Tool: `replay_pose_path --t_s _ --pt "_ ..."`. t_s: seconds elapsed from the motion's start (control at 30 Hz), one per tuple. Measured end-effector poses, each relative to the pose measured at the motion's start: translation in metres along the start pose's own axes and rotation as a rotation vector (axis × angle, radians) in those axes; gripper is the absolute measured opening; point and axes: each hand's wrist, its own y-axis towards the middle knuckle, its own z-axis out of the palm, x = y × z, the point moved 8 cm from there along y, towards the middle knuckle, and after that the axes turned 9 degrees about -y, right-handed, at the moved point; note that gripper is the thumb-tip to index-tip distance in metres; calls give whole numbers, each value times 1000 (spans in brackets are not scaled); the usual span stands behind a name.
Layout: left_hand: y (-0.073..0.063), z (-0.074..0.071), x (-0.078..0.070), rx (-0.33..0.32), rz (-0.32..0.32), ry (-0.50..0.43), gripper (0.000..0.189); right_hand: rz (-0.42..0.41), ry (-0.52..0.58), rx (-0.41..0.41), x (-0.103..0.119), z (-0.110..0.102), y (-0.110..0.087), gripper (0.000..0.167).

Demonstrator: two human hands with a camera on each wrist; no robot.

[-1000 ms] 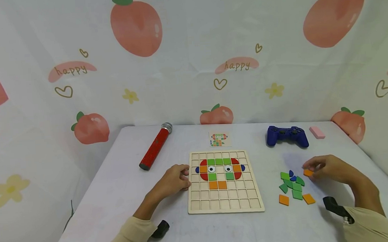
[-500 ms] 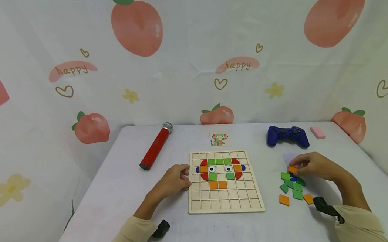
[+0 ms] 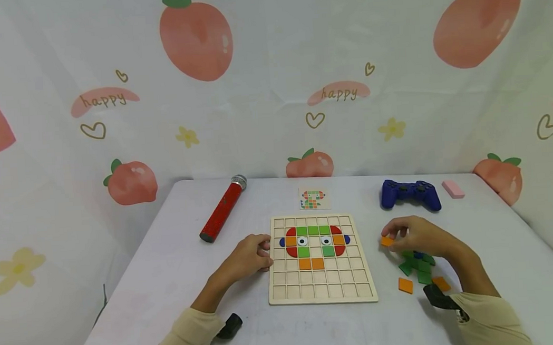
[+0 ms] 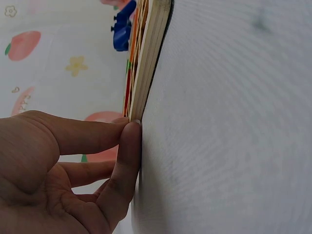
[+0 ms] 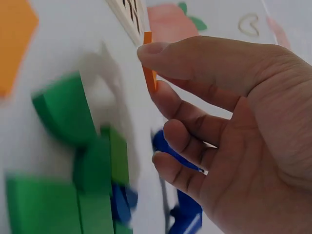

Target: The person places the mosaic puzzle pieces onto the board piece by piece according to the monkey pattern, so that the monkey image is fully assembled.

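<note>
My left hand (image 3: 250,256) is at the left edge of a wooden grid board (image 3: 293,293), its thumb and index finger pinching the rim in the left wrist view. Red, green, orange and blue pieces and two eye pieces form a face on the board. Between the thumb and fingers of my right hand (image 3: 418,236) is a small orange square tile (image 5: 149,73), held above the table right of the board. Beneath that hand lie loose green tiles (image 3: 424,277), partly hidden by it, with blue pieces (image 5: 122,202) among them.
Two more orange tiles (image 3: 405,285) lie near the green ones. Behind the board is a pattern card (image 3: 314,198). A red microphone (image 3: 222,211) lies at the back left. At the back right are a blue game controller (image 3: 410,194) and a pink block (image 3: 453,189).
My right hand has carried the orange tile leftward from the right side of the loose pile, past it toward the board. The left hand stays at the board's edge.
</note>
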Motion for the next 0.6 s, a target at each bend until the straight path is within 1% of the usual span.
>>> replay_pose_path --t_s 0.2,0.4,0.5,0.6 --pt "1 1 1 1 -7 1 59 -51 10 -2 27 12 10 30" --pt "2 1 1 0 -10 7 58 -103 -16 -6 50 22 20 29" --pt "2 2 2 -5 -15 5 58 -130 -25 -11 60 27 22 27" --pt "2 2 2 -8 -19 5 58 -140 -24 -7 70 33 23 27"
